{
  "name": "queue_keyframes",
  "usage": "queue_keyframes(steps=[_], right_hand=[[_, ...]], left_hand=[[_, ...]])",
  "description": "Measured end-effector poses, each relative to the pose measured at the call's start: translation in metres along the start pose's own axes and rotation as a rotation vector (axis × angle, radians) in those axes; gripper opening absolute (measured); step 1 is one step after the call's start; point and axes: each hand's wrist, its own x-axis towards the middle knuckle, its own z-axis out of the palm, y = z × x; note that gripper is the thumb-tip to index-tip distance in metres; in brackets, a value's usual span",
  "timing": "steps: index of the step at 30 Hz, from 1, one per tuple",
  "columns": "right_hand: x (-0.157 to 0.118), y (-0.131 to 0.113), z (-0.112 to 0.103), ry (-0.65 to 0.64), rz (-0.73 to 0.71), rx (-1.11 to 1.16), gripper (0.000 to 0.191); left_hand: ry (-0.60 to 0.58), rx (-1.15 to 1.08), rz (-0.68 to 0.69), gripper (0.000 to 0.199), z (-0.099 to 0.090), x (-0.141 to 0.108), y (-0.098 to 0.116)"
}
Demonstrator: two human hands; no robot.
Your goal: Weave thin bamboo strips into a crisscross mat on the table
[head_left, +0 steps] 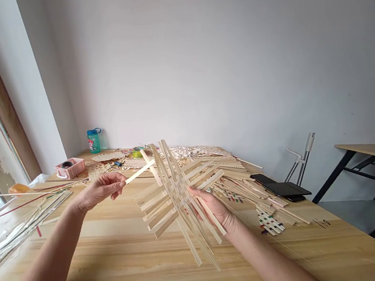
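At the far left, loose strips (30, 226) lay spread in a tangle over the edge of the wooden table (128, 271). Near the back stood a pink basket (76, 170) with a roll of black tape (67, 165) in it, and beyond that a teal bottle (94, 143) with a blue cap stood upright near the wall. In front of these the left hand (106, 188) was raised, its thumb and fingertips pinched on the near end of a pale strip (140, 171). The strip slanted up to the upper left of a woven piece (180, 191), its far end meeting the strips there. The woven piece was held up above the middle of the table, tilted, its loose ends fanning out around a close-crossed centre. Behind it lay a roll of green tape (137, 152). The right hand (214, 205) gripped the piece's right side, thumb on the front (the other fingers were mostly hidden). Further right spread a heap of strips (243, 179), then a small woven patch (270, 221) with coloured strips through it, a dark flat device (282, 187) and, well apart, a second table (369, 149).
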Motion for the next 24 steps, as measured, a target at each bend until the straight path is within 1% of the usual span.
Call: queue_keyframes(steps=[4,7,9,12,14,15,18,21,24], right_hand=[[-0.002,-0.002,0.003,-0.04,-0.06,0.013,0.038],[-0.003,-0.004,0.005,-0.046,-0.076,0.017,0.038],[-0.002,-0.006,0.005,-0.044,-0.085,-0.004,0.038],[0.001,-0.006,0.001,0.009,-0.188,-0.025,0.038],[0.003,-0.005,-0.004,0.069,-0.274,-0.051,0.04],[0.005,-0.005,-0.006,0.1,-0.293,-0.077,0.041],[0.007,-0.004,-0.012,0.161,-0.287,-0.15,0.044],[0.005,-0.004,-0.01,0.16,-0.295,-0.195,0.048],[0.001,-0.005,-0.003,0.139,-0.312,-0.243,0.044]], left_hand=[[0.019,0.088,0.011,0.033,-0.004,-0.003,0.007],[0.051,0.134,0.022,0.033,-0.009,-0.004,0.006],[0.049,0.148,0.016,0.035,-0.012,-0.005,0.004],[0.027,0.149,0.007,0.034,-0.015,-0.006,0.002],[0.02,0.158,-0.004,0.034,-0.015,-0.007,0.003],[0.018,0.166,-0.012,0.034,-0.015,-0.007,0.004],[0.037,0.177,-0.012,0.035,-0.015,-0.008,0.007],[0.074,0.184,-0.005,0.037,-0.013,-0.008,0.01],[0.099,0.211,-0.039,0.039,-0.012,-0.008,0.011]])
